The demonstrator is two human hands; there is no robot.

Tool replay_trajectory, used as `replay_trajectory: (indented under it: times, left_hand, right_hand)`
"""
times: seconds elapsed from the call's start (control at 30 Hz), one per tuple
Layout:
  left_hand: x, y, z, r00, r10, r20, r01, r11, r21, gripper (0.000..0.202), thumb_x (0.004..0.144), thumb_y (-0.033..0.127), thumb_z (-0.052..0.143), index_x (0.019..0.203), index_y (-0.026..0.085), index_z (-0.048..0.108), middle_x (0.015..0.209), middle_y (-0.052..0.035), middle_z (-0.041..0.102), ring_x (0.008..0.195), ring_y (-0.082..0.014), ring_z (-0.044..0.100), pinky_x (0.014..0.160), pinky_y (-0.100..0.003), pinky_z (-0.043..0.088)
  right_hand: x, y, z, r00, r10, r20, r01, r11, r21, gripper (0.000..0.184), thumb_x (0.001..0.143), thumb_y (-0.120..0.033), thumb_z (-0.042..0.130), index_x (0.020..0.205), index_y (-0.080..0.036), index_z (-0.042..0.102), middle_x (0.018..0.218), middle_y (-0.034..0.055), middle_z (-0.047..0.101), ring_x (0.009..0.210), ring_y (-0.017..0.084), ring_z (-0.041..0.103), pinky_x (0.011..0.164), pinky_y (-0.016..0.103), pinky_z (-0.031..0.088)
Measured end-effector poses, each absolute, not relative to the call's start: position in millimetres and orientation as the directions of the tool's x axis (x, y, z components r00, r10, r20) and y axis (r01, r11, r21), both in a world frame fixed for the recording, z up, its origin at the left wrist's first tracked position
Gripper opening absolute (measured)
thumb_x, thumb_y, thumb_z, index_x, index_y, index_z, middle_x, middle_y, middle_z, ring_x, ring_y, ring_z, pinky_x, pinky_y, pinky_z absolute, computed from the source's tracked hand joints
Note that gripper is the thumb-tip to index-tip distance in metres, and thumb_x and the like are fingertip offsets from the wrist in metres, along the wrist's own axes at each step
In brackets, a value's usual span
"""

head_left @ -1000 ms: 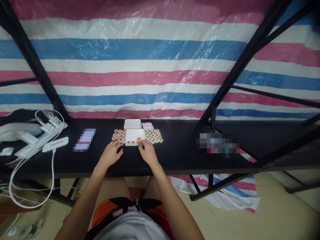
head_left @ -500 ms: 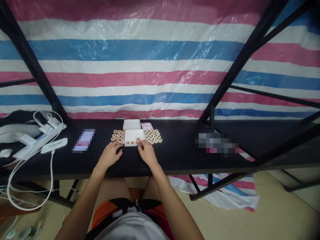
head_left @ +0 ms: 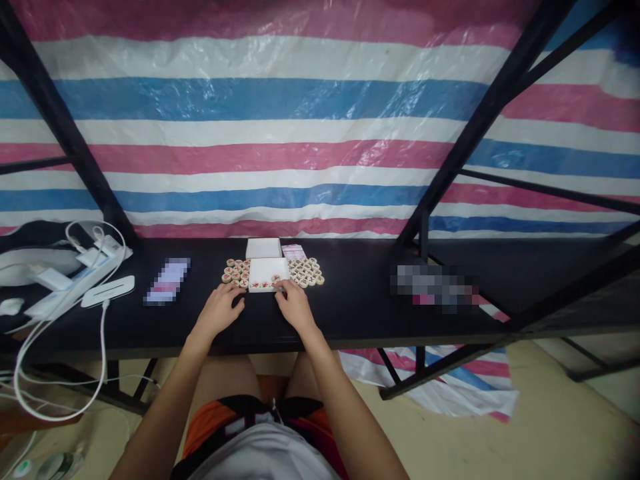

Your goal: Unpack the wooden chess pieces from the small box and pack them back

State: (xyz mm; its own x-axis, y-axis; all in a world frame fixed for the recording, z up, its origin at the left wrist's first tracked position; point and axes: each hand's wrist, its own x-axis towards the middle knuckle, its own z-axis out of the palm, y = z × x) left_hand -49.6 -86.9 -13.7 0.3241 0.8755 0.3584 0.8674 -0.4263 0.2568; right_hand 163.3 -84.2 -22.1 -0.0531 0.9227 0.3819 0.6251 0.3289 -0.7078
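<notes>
A shallow white box (head_left: 265, 268) lies on the black table in front of me. Along its front wall runs a short row of Chinese chess pieces (head_left: 265, 285) with red marks, and one more piece (head_left: 277, 277) lies just behind them. My right hand (head_left: 294, 303) reaches over the box's front right corner with bent fingers; whatever is under the fingertips is hidden. Red-marked pieces (head_left: 236, 270) are grouped left of the box. Beside their front edge my left hand (head_left: 221, 309) rests on the table, thumb apart from the fingers. Dark-marked pieces (head_left: 307, 271) sit to the right.
Behind the box stand a white lid-like tray (head_left: 263, 247) and pinkish paper (head_left: 293, 252). Leftward lie a blurred phone-like item (head_left: 167, 281), a white router-like device (head_left: 109, 291), a power strip (head_left: 75, 280) and cables. A pixelated item (head_left: 433, 288) is at the right.
</notes>
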Motion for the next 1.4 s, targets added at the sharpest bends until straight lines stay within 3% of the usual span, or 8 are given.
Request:
replay_trajectory:
  times: [1.1, 1.2, 1.3, 1.4]
  left_hand:
    - [-49, -89, -11, 0.321, 0.875, 0.362, 0.860, -0.430, 0.275, 0.027, 0.084, 0.027, 0.048, 0.102, 0.020, 0.067, 0.104, -0.0081, 0.064, 0.099, -0.0236, 0.054, 0.090, -0.039, 0.044]
    - [-49, -88, -12, 0.321, 0.876, 0.361, 0.859, -0.430, 0.280, 0.027, 0.084, 0.027, 0.048, 0.102, 0.020, 0.067, 0.105, -0.0081, 0.064, 0.099, -0.0236, 0.054, 0.090, -0.040, 0.044]
    - [-50, -87, -13, 0.318, 0.873, 0.370, 0.854, -0.433, 0.288, 0.027, 0.084, 0.028, 0.047, 0.102, 0.021, 0.067, 0.105, -0.0077, 0.064, 0.099, -0.0236, 0.054, 0.091, -0.040, 0.044]
    - [-51, -87, -14, 0.321, 0.868, 0.379, 0.849, -0.441, 0.291, 0.027, 0.084, 0.028, 0.048, 0.101, 0.021, 0.067, 0.103, -0.0075, 0.065, 0.099, -0.0237, 0.055, 0.091, -0.040, 0.044]
  right_hand:
    - [164, -86, -23, -0.061, 0.908, 0.414, 0.622, 0.359, -0.696, 0.022, 0.081, -0.013, 0.044, 0.093, -0.020, 0.062, 0.100, 0.0048, 0.062, 0.090, 0.017, 0.058, 0.086, 0.030, 0.043]
    - [159, -89, -19, -0.046, 0.885, 0.463, 0.685, 0.366, -0.630, 0.023, 0.084, -0.015, 0.042, 0.096, -0.020, 0.062, 0.100, 0.0062, 0.061, 0.088, 0.018, 0.057, 0.084, 0.030, 0.044]
    - [152, -84, -1, -0.132, 0.853, 0.504, 0.804, 0.390, -0.449, 0.024, 0.087, -0.019, 0.041, 0.098, -0.020, 0.062, 0.096, 0.0087, 0.061, 0.091, 0.021, 0.056, 0.083, 0.031, 0.043]
    - [148, -62, 27, -0.206, 0.875, 0.438, 0.877, 0.363, -0.315, 0.025, 0.086, -0.021, 0.045, 0.104, -0.017, 0.062, 0.100, 0.0116, 0.062, 0.097, 0.024, 0.056, 0.084, 0.034, 0.043]
